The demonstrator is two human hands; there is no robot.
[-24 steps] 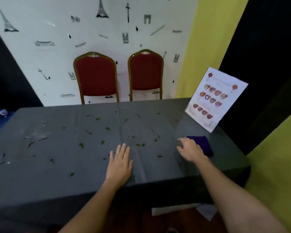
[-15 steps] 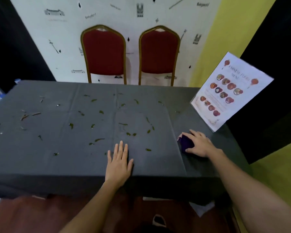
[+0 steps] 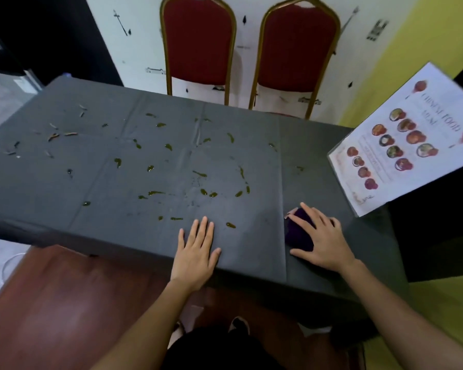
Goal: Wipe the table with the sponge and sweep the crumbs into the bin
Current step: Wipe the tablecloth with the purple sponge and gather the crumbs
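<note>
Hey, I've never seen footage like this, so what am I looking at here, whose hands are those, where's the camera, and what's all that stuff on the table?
There is no machine here. A person wears a wide-angle camera on the head, so you look down along their own arms. The table is covered by a dark grey cloth, strewn with small green and brown crumbs. The left hand lies flat and empty near the front edge. The right hand presses down on a dark purple sponge, fingers spread over it. A laminated food menu stands tilted at the right end of the table. Two red chairs stand behind it against the wall. No bin is visible.
</note>
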